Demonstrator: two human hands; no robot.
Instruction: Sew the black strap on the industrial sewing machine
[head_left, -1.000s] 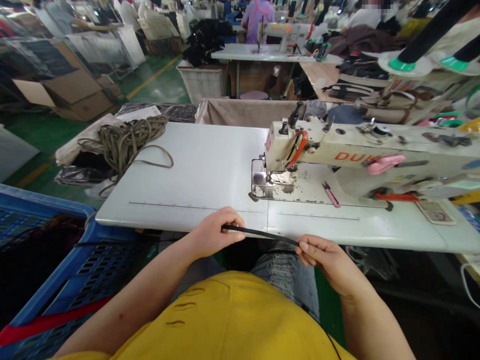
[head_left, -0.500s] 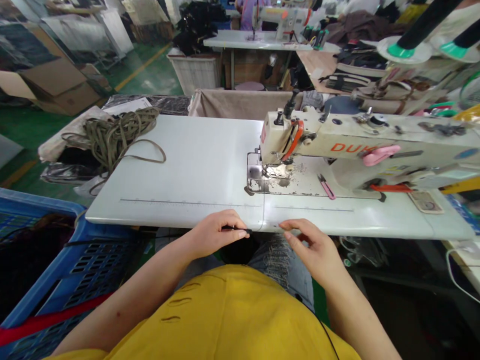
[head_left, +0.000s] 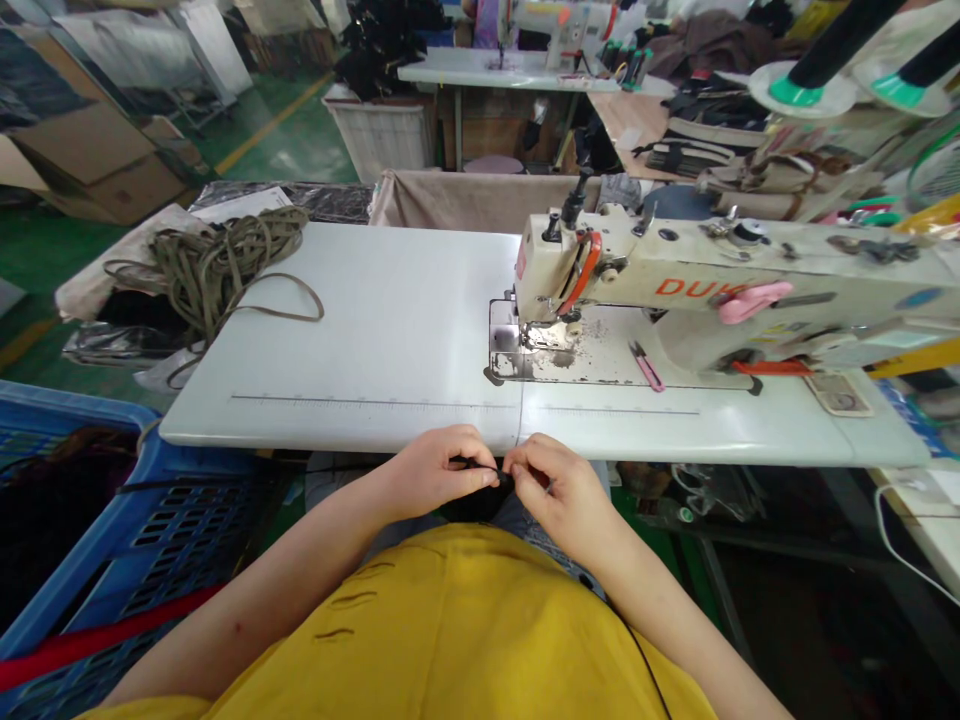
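Note:
Just off the front edge of the white sewing table (head_left: 375, 330), my left hand (head_left: 431, 472) pinches a thin black cord (head_left: 505, 480) close to its end. My right hand (head_left: 562, 490) is closed at that same end, its thumb and fingertips against the black tip. The cord trails left below the tabletop toward the basket. A thread (head_left: 521, 412) runs from the sewing machine (head_left: 622, 270) over the table edge to my hands. Pink-handled thread snips (head_left: 647, 368) lie on the machine bed. Dark material sits under my hands, its shape unclear.
A blue basket (head_left: 150, 450) with dark material stands at the left. Bundled olive tape (head_left: 225, 265) lies over the table's left end. Black thread cones (head_left: 832, 50) rise at the upper right. Beyond the table is a beige fabric-lined bin (head_left: 450, 200).
My right hand has moved left and slightly down to meet the left hand at the cord's end. The left hand still pinches the cord. The view has shifted slightly.

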